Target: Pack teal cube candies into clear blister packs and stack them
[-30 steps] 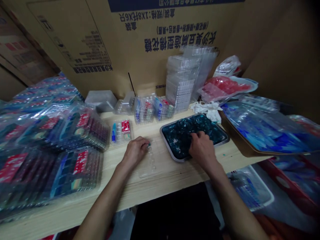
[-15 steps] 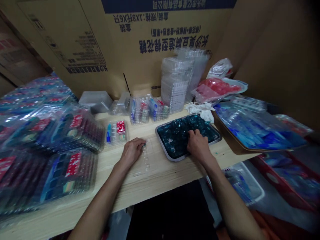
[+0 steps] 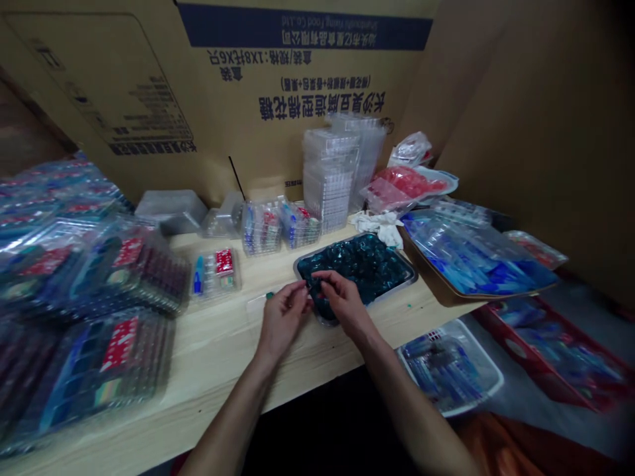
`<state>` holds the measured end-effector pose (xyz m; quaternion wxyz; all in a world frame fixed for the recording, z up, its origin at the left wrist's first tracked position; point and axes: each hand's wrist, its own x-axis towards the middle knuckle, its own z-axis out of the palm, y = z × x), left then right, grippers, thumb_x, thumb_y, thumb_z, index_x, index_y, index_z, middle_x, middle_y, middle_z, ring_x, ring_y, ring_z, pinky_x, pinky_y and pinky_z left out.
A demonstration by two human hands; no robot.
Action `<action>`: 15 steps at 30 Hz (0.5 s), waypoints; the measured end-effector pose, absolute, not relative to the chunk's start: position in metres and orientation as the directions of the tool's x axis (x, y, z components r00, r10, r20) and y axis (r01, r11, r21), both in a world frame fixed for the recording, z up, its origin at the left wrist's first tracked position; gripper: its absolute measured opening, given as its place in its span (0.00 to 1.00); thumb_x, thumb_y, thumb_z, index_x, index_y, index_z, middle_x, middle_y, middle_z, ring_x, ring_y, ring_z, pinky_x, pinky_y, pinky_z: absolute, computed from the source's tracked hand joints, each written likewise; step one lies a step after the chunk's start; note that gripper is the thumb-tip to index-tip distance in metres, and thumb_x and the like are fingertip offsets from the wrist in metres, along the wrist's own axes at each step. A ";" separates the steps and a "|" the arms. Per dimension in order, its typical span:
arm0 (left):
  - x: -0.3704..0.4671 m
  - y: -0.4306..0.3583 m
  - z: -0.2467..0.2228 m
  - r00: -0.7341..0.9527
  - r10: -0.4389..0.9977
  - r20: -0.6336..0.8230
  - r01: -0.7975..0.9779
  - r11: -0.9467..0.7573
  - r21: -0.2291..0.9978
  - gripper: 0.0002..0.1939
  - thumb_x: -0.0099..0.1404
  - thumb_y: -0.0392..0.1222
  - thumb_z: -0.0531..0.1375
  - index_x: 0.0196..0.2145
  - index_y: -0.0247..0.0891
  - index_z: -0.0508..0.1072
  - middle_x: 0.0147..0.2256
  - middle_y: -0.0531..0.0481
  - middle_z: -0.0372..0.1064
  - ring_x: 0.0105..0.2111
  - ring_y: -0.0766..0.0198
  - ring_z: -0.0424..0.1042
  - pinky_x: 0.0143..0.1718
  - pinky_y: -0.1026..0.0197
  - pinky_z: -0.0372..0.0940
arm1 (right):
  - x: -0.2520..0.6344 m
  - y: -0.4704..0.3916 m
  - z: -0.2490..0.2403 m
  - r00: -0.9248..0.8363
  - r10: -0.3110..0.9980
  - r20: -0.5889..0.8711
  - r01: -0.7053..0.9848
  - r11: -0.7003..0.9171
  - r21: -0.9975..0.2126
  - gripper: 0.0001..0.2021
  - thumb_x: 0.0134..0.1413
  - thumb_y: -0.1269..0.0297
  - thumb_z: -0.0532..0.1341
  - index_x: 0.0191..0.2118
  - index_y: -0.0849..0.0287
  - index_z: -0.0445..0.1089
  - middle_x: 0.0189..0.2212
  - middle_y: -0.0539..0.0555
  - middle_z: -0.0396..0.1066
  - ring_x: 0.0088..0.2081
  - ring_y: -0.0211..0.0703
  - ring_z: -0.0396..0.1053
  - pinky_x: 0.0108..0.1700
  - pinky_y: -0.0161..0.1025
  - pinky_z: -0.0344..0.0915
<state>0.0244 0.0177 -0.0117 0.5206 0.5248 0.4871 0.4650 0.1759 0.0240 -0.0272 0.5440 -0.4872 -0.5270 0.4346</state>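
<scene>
My left hand and my right hand are close together over the near left corner of a dark tray. It is filled with glossy dark-green pieces. Both hands have thumb and fingers pinched; whatever lies between them is too small to make out. Partly behind my left hand, a clear plastic blister tray lies flat on the table, with a small green piece at its upper edge. A filled blister pack with a blue item and a red patterned card lies further left.
Stacked filled packs crowd the table's left side. Empty clear trays stand against the cardboard wall. White crumpled tissue and a carton of blue items are on the right. A white bin and red crate sit below.
My right hand has come out of the dark-green pieces and moved left towards my left hand. My left hand has left the clear blister tray and shifted right. The head view has turned slightly.
</scene>
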 end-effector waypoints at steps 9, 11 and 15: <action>0.027 0.027 -0.010 0.109 0.978 -0.176 -0.209 0.195 0.958 0.14 0.51 0.42 0.70 0.35 0.35 0.79 0.28 0.51 0.76 0.27 0.68 0.73 0.33 0.65 0.67 | 0.157 0.024 -0.030 0.136 0.991 0.017 -0.229 0.049 -0.972 0.10 0.47 0.58 0.62 0.34 0.56 0.65 0.26 0.47 0.68 0.25 0.36 0.64 0.28 0.34 0.63; 0.021 0.025 -0.005 0.172 0.961 -0.216 -0.273 0.257 0.927 0.16 0.51 0.44 0.70 0.37 0.34 0.80 0.30 0.48 0.77 0.29 0.67 0.74 0.35 0.65 0.68 | 0.157 0.023 -0.026 0.103 0.995 -0.004 -0.293 0.026 -0.956 0.11 0.47 0.57 0.62 0.36 0.57 0.66 0.25 0.46 0.67 0.23 0.35 0.63 0.28 0.34 0.62; 0.015 0.023 0.001 0.187 0.958 -0.219 -0.313 0.269 0.911 0.21 0.49 0.43 0.71 0.41 0.34 0.80 0.37 0.45 0.78 0.32 0.66 0.75 0.39 0.63 0.69 | 0.154 0.021 -0.024 0.064 0.995 0.075 -0.198 0.086 -0.976 0.12 0.52 0.59 0.59 0.42 0.56 0.67 0.27 0.46 0.68 0.25 0.36 0.65 0.29 0.34 0.63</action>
